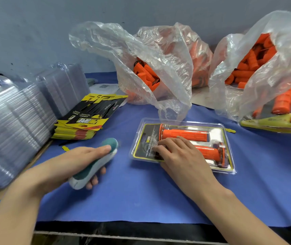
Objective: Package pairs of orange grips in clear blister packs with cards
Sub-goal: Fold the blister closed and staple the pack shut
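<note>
The blister pack [227, 133] lies flat on the blue cloth [141, 197], a little right of the middle and near the person. Two orange grips sit in it side by side: the far grip [185, 134] and the near grip [210, 153]. A black card with a yellow edge [149, 137] lies under them.

The right hand [174, 151] rests on the left part of the pack. Its fingers are nearly straight and close together, pressing down and holding nothing.

To the left, apart from the pack, the left hand [74, 160] is curled round a blurred white and green hand tool [95, 163].

A stack of yellow and black cards [86, 117] lies farther left, with stacks of clear shells [12, 124] beyond it. Far behind the pack stand two plastic bags of orange grips, the middle bag [159, 68] and the right bag [264, 68]. Filled packs [282, 110] lie at the far right.
</note>
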